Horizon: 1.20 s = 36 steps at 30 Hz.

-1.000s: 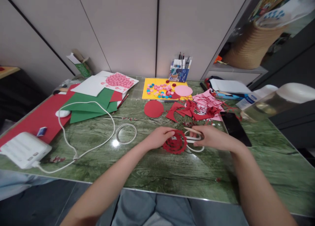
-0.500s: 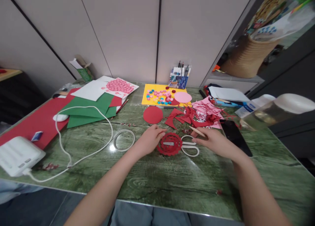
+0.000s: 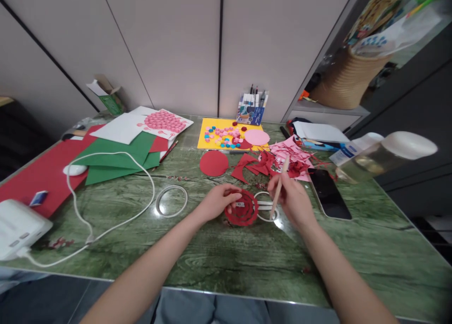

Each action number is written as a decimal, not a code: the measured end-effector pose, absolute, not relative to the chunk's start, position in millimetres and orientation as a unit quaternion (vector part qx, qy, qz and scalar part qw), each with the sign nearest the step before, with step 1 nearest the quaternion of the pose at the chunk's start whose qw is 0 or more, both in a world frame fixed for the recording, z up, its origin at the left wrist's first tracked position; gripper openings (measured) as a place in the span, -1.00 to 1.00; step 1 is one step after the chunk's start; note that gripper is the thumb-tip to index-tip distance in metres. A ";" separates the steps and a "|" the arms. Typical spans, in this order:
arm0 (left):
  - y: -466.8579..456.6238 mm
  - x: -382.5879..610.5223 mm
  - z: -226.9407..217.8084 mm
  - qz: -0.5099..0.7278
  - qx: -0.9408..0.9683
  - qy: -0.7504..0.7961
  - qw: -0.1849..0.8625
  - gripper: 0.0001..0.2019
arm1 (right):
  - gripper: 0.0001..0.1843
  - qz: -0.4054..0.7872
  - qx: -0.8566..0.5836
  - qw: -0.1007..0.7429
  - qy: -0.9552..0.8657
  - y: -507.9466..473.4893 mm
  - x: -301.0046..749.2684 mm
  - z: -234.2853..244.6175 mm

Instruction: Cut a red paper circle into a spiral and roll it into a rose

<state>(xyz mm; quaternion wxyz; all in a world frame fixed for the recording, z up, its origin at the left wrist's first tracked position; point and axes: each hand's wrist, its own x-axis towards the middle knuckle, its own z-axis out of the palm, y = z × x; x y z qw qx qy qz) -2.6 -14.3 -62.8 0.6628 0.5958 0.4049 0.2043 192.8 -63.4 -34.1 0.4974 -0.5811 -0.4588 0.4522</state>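
Head view | left hand pinched the rim of a red paper cut-out | right hand held a slanted pale wooden stick | cut-out sat over the white-handled scissors, on the near side of a red disc.

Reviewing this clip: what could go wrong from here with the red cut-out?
The scissors appear to lie under the red cut-out, so its thin bands might snag and tear if the left hand lifts it. The wooden stick in the right hand could poke the paper. The phone beside the right forearm might get nudged.
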 end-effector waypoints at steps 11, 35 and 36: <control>-16.9 -1.6 -48.7 0.142 0.633 0.385 0.657 -0.69 | -0.82 0.539 -0.497 0.510 -0.450 -60.7 186.4 -49.4; -18.6 -3.8 -39.8 0.114 0.647 0.333 0.677 -0.77 | -0.95 0.325 -0.571 0.446 -0.608 -67.2 182.3 -41.1; -18.8 -3.2 -38.9 0.112 0.640 0.332 0.684 -0.78 | -0.95 0.320 -0.571 0.447 -0.610 -67.5 182.0 -41.5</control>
